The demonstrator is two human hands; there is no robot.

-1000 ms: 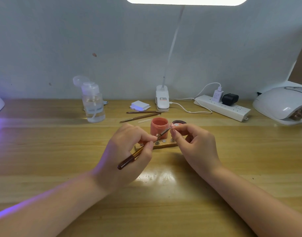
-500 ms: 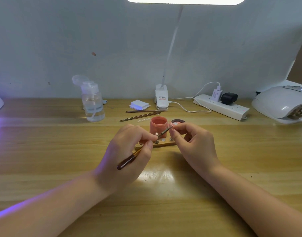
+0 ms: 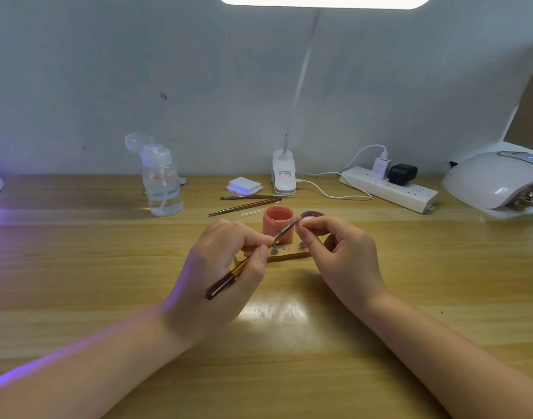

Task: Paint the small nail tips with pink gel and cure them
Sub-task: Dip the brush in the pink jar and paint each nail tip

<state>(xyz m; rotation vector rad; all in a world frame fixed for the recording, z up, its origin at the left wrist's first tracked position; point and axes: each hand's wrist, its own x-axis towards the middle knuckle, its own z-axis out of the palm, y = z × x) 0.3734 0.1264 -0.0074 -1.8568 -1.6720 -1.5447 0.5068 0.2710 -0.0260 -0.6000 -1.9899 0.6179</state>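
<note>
Left hand [image 3: 220, 267] held the brush [image 3: 247, 261] pen-style, thumb and forefinger pinched round the shaft near the ferrule, dark handle end sticking out below the hand. Bristle end reached up to the right hand [image 3: 341, 255]. Right thumb and forefinger were pinched on a nail tip [image 3: 301, 222], other fingers loosely curled. Tip itself was too small and mostly hidden, so I couldn't tell how much pink was on it.

Tip was held above the wooden holder [image 3: 289, 254], just in front of the open pink gel pot [image 3: 278, 223]; the lid [image 3: 312, 214] lay beside the pot. Holder showed small metal studs, at least one bare.

Handling call: tip looked very light, thin, stiff plastic, probably slick and easy to flick away. Best hold is by the edges or its stud, away from the painted face. Wet gel will smear on contact, so light brush pressure only.

Cure lamp [image 3: 498, 179] sat well apart at far right, something metallic already in its mouth. Spare brushes [image 3: 247, 202] lay behind the pot.
</note>
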